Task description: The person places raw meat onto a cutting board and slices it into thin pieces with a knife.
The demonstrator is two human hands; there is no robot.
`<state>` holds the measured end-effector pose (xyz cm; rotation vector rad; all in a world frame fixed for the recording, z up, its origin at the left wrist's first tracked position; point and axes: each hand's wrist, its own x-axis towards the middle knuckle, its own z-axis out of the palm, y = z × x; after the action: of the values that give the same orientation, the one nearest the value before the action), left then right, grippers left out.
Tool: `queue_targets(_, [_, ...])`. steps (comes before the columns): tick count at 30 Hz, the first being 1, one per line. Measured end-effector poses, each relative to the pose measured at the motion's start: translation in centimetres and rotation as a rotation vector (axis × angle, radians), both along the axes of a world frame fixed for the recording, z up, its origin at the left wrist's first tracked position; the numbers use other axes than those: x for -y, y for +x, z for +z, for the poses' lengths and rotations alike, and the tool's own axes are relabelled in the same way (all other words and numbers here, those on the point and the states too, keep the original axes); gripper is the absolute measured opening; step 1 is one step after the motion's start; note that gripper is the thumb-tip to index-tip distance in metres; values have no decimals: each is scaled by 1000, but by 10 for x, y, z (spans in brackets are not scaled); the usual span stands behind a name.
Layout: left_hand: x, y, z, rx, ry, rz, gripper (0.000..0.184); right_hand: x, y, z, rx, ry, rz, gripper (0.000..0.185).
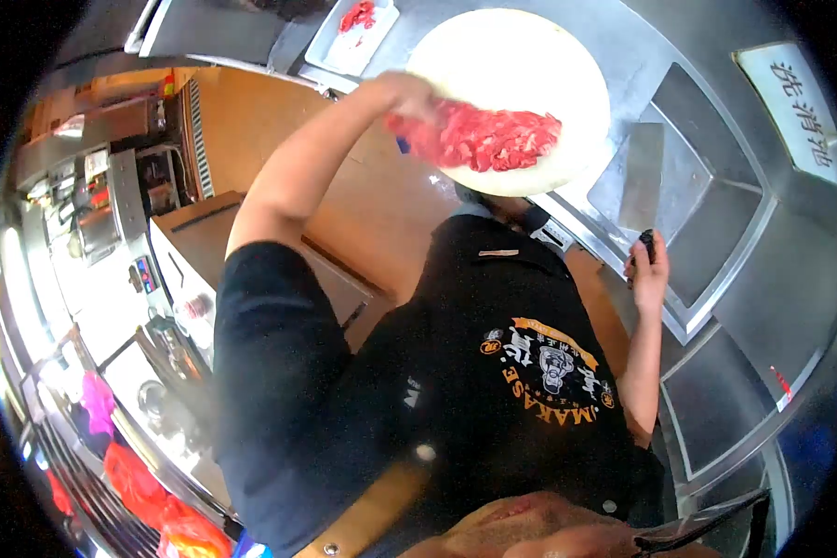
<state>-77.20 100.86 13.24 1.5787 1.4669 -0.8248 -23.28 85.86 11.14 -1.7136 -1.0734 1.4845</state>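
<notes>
On a round white cutting board lies a heap of sliced raw red meat. My left hand is at the heap's left end, its blurred fingers closed around some of the slices near the board's edge. To the right of the board, my right hand grips the black handle of a cleaver. Its broad blade points away from me over a metal sink basin, apart from the meat.
A white tray with a few pieces of red meat stands beyond the board's left side. Steel sink basins line the right. A sign with Chinese characters is at upper right. Kitchen equipment and red plastic bags are at left.
</notes>
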Motion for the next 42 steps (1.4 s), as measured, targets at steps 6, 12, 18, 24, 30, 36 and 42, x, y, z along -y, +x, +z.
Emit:
queue_targets(6, [31, -3, 11, -67, 66, 34, 99, 23, -62, 7, -25, 44, 113, 53])
queue_targets(12, [-10, 80, -29, 553, 465, 220, 101, 7, -119, 3, 76, 79, 217, 51])
queue_targets(18, [-13, 110, -16, 591, 321, 378, 80, -4, -123, -9, 118, 83, 308, 50])
queue_targets(24, [4, 70, -35, 1418, -120, 933, 54, -23, -105, -1, 52, -156, 333, 53])
queue_targets(30, [-4, 86, -45, 1119, 43, 1092, 54, -35, -88, -29, 2, -2, 375, 53])
queue_targets(36, [-5, 95, -30, 1086, 72, 1063, 59, -44, -82, -36, 24, 196, 460, 58])
queue_targets(42, [10, 93, -42, 461, 1050, 586, 42, -48, -81, -26, -279, -187, 386, 63])
